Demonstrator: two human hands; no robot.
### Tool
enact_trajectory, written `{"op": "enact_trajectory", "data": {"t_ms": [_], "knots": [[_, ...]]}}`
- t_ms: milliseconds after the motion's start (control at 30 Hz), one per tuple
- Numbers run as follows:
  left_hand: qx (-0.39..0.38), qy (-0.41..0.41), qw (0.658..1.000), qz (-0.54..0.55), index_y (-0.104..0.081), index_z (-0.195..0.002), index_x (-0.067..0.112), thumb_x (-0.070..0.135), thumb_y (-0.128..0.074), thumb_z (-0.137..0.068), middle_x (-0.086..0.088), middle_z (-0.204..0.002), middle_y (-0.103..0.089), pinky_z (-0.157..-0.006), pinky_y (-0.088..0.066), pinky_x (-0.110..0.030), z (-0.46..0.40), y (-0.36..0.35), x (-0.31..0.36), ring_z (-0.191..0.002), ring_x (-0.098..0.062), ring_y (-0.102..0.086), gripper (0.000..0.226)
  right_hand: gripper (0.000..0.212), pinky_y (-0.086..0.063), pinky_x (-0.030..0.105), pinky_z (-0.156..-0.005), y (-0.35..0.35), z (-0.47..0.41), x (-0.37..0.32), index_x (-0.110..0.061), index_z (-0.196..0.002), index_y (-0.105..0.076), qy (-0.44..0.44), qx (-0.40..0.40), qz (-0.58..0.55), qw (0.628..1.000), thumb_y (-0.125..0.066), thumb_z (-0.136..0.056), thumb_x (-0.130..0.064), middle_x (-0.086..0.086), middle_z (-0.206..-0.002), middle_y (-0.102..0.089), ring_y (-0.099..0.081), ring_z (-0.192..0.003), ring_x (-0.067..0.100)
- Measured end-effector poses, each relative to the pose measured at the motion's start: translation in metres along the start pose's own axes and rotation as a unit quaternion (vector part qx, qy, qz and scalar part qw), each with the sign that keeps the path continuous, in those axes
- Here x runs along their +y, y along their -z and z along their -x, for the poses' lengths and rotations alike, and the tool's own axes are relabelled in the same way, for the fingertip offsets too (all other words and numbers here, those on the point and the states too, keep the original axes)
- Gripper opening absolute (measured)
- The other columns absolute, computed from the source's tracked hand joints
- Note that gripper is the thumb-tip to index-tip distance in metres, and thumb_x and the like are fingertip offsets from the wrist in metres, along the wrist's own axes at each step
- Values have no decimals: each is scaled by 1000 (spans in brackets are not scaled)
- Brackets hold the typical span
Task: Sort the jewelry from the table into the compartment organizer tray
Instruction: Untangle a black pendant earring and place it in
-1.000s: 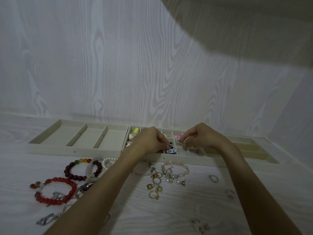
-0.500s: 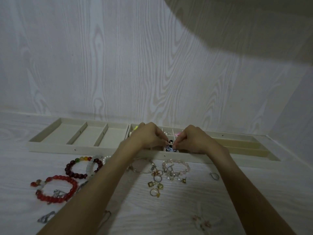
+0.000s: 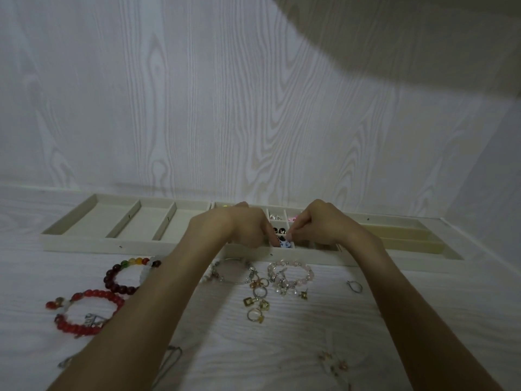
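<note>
Blue-white trinket [image 3: 284, 244] half-hidden, pinched by curled fingers of left hand [image 3: 239, 225] and right hand [image 3: 318, 222], over tray [image 3: 84, 240]

Pale wood-grain wall [image 3: 197, 108] behind a matching white table [image 3: 282, 348], dim light, diagonal shadow across the upper right.

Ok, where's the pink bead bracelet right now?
The pink bracelet lies on the table just in front of the tray, between the forearms, right of the gold rings.
</note>
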State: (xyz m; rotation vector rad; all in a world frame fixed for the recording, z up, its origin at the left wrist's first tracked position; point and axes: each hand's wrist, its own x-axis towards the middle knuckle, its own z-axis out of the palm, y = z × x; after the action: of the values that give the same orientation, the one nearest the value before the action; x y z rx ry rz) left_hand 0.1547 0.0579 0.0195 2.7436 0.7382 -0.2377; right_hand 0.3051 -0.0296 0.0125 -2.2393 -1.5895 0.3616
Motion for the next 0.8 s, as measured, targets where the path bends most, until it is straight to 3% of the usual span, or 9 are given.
{"op": "enact_trajectory", "data": {"t_ms": [100, 200, 267, 367, 467, 600, 700, 800], "knots": [[-8, 4, 1000, 2, -62, -121, 39, 8, -44, -93, 6, -134, -54, -108, -36, -35, -2, -1, 2, -122, -19, -45, 46, 7, -53, 35, -86, 7, 2, 0, -23, -85, -77, -2, -1, -1, 1000, -72, -80, -21, -1, -95, -73, -64, -91, 15], [43, 7, 998, 36, -64, -117, 39, 7, -42, -92, 6, -111, -55, -92, -43, -32, 4, 7, 2, -86, -11, -49, 47, 23, -50, 30, -85, 18, 7, 0, -26, -96, -74, 16, -26, 30, 999, -62, -87, -9, 0, -114, -67, -61, -97, 16], [52, 29, 998, 27, -60, -122, 41, 8, -38, -92, -1, -103, -47, -99, -39, -38, 5, 8, 0, -100, -18, -45, 50, 40, -48, 26, -81, 22, 10, -3, -31, -105, -71, 34, -79, 71, 994, -50, -90, -1, -3, -111, -62, -60, -96, 17], [13, 48, 999, -5, -51, -128, 48, 12, -39, -92, -6, -123, -46, -109, -30, -46, 3, 2, 3, -126, -26, -30, 52, 54, -43, 27, -80, 21, 12, -10, -37, -115, -65, 33, -137, 145, 979, -38, -92, 3, -4, -104, -47, -52, -93, 20], [7, 59, 998, -21, -48, -129, 53, 15, -40, -92, -3, -133, -40, -107, -28, -44, -1, 0, 2, -127, -25, -31, 53, 46, -40, 35, -94, 18, 13, -16, -42, -120, -60, 31, -154, 208, 965, -39, -96, -9, 6, -127, -51, -44, -106, 25], [15, 67, 996, -58, -45, -130, 55, 25, -40, -95, -2, -133, -40, -104, -35, -45, -4, -5, 0, -121, -29, -39, 46, 45, -36, 32, -86, 21, 20, -23, -42, -124, -58, 23, -167, 233, 958, -39, -97, -12, 6, -136, -47, -36, -95, 19], [50, 53, 987, -146, -45, -136, 45, 43, -40, -98, 0, -133, -43, -89, -34, -32, -5, -9, 10, -120, -25, -38, 39, 48, -33, 29, -78, 23, 24, -27, -39, -124, -58, 18, -160, 229, 960, -38, -96, -6, 3, -142, -46, -47, -106, 23], [91, 38, 977, -187, -50, -136, 34, 45, -39, -98, 0, -132, -46, -81, -27, -28, -4, -12, 17, -118, -21, -37, 40, 47, -33, 28, -79, 22, 23, -27, -40, -123, -59, 4, -153, 225, 962, -39, -96, -7, 3, -142, -46, -48, -115, 23]]}}
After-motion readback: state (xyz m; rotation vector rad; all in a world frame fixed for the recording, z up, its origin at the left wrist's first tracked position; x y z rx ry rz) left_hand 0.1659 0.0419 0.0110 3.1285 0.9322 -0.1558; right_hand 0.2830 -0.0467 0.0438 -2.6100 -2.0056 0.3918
